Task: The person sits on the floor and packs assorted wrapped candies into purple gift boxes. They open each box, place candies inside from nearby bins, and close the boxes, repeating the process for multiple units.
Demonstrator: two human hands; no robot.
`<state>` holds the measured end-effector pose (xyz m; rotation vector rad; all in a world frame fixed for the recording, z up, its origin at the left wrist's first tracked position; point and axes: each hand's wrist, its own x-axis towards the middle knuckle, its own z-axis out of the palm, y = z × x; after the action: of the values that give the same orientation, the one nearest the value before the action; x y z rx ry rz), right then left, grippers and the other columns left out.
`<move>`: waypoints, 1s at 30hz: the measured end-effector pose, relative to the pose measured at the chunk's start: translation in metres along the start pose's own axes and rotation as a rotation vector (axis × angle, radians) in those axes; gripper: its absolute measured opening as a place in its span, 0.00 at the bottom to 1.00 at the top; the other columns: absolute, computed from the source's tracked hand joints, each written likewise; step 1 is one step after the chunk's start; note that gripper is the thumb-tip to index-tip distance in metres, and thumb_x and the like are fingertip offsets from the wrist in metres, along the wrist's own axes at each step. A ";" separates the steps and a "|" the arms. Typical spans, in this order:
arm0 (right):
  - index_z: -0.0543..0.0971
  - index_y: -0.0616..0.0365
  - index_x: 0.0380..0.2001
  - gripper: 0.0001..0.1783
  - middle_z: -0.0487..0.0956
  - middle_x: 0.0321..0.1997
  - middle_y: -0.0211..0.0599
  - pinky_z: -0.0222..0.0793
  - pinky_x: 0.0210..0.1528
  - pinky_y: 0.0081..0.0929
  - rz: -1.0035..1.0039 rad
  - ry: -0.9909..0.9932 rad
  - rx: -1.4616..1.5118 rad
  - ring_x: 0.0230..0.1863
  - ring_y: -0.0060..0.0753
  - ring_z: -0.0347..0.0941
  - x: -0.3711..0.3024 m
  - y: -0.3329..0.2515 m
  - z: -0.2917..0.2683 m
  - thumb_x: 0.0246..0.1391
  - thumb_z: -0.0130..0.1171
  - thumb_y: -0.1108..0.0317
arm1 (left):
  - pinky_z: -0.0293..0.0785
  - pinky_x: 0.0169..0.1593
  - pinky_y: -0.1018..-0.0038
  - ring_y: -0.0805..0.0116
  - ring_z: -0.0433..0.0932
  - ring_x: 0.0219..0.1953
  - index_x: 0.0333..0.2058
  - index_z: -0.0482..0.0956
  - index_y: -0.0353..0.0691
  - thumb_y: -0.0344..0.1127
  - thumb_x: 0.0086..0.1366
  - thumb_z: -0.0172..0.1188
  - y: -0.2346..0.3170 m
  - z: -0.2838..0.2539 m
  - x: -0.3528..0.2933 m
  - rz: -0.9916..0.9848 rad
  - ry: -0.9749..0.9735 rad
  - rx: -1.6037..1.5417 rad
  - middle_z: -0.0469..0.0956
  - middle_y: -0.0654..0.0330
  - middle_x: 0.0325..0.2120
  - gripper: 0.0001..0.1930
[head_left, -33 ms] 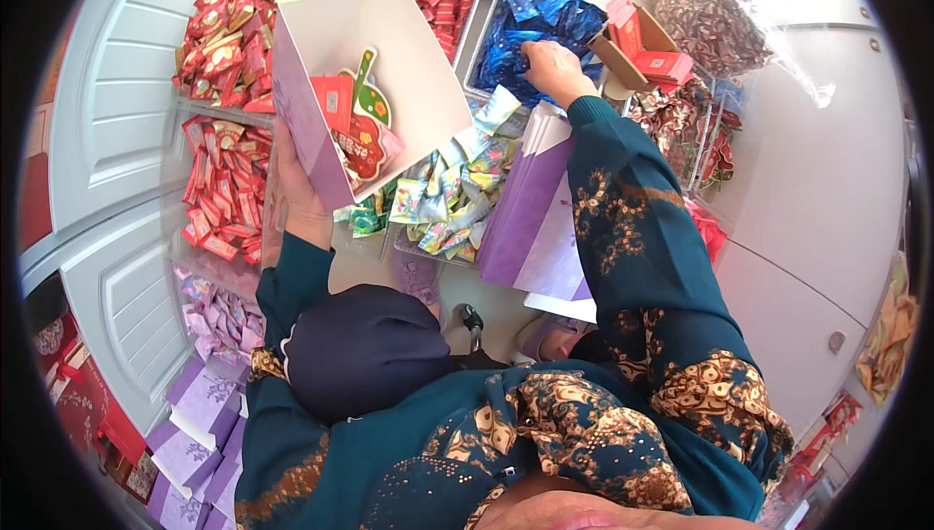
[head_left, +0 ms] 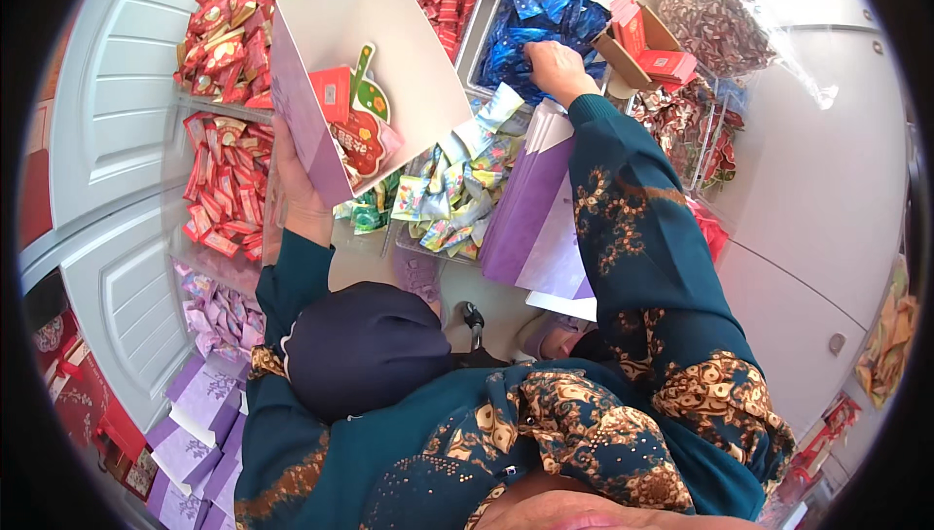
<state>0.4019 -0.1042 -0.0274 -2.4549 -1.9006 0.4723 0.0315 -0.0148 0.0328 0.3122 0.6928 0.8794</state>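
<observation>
Box (head_left: 420, 83) with printed red packet (head_left: 331, 92) is grasped by left fingers (head_left: 283, 148), grip of right fingers (head_left: 534, 55) unclear.

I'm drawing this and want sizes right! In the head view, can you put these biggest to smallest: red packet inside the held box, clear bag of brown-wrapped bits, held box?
1. Held box
2. Clear bag
3. Red packet

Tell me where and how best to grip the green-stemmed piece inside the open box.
Probably best by the slim stem of the green-stemmed piece, coming from above through the mouth of the open box: the stem juts beyond the red packet beside it, and that mouth faces the camera.
</observation>
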 end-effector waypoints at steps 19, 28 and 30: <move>0.75 0.61 0.25 0.11 0.77 0.33 0.47 0.70 0.37 0.40 -0.365 -0.208 0.126 0.37 0.51 0.75 -0.037 -0.083 -0.062 0.32 0.61 0.71 | 0.60 0.64 0.62 0.59 0.65 0.61 0.63 0.59 0.44 0.53 0.70 0.45 0.036 -0.019 -0.010 0.185 -0.033 -0.102 0.65 0.59 0.60 0.28; 0.73 0.59 0.32 0.16 0.74 0.27 0.25 0.67 0.34 0.19 -0.055 0.025 0.610 0.29 0.17 0.70 -0.048 -0.100 -0.171 0.40 0.68 0.67 | 0.68 0.59 0.59 0.55 0.71 0.55 0.59 0.64 0.38 0.55 0.61 0.60 0.030 -0.049 -0.022 0.052 -0.046 -0.110 0.72 0.54 0.54 0.34; 0.73 0.58 0.34 0.16 0.75 0.29 0.24 0.67 0.36 0.16 -0.127 0.026 0.784 0.31 0.15 0.71 -0.053 -0.123 -0.191 0.43 0.68 0.70 | 0.68 0.59 0.58 0.55 0.71 0.55 0.59 0.64 0.38 0.55 0.61 0.60 0.022 -0.052 -0.021 0.018 -0.026 -0.118 0.72 0.54 0.54 0.34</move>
<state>0.3189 -0.0871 0.1896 -1.8040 -1.4461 0.9472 -0.0256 -0.0190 0.0149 0.2246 0.6121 0.9276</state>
